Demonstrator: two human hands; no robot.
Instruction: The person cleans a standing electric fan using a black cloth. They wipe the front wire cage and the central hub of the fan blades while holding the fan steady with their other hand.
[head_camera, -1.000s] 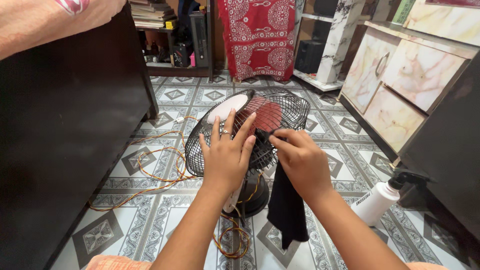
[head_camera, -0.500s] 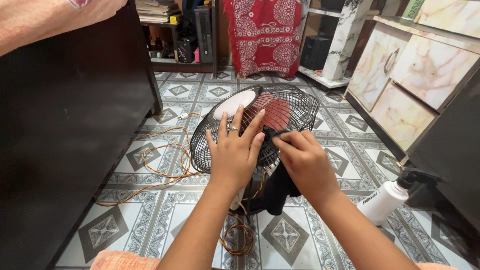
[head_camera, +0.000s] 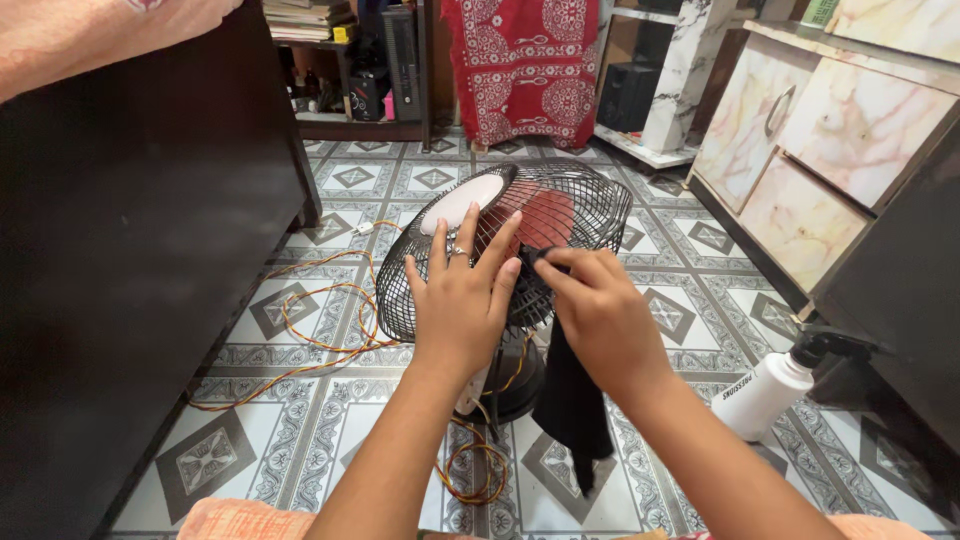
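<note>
A table fan (head_camera: 575, 205) with a black wire cage, red blades and a white hub stands tilted back on the tiled floor. My left hand (head_camera: 462, 300) lies flat with fingers spread on the front of the cage. My right hand (head_camera: 598, 312) grips a black cloth (head_camera: 570, 405) and presses its top against the cage near the middle. The rest of the cloth hangs down in front of the fan's dark base (head_camera: 515, 385).
A yellow-red twisted cord (head_camera: 310, 335) loops over the floor left of the fan and under its base. A white spray bottle (head_camera: 770, 392) lies at the right. Dark furniture (head_camera: 130, 260) stands left; marble-look cabinets (head_camera: 830, 150) stand right. A red patterned cloth (head_camera: 525, 70) hangs behind.
The view has shifted slightly. My right hand with the cloth has worked over the cage; the cloth bunched up, then hangs long again. My left hand stays flat on the cage.
</note>
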